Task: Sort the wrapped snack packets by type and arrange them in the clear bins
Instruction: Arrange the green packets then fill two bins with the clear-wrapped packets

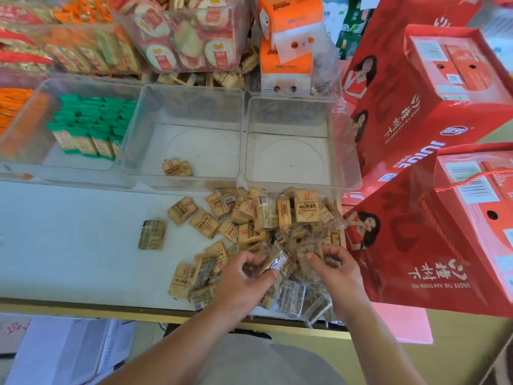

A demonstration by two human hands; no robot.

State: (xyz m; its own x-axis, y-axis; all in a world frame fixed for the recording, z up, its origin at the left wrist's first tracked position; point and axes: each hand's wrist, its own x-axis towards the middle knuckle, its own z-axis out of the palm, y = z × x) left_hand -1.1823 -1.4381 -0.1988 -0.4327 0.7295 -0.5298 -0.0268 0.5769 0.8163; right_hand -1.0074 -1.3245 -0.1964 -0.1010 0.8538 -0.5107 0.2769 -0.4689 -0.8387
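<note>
A heap of tan wrapped snack packets lies on the white table in front of two clear bins. The middle bin holds two tan packets at its near edge. The right bin holds nothing. My left hand pinches a packet at the near side of the heap. Just to its right, my right hand has its fingers curled on packets in the heap. One packet lies apart to the left.
A clear bin with green-topped packets stands at the left, orange packets beyond it. Stacked bins of round crackers and orange tissue packs stand behind. Red gift boxes crowd the right side. The table edge runs near me.
</note>
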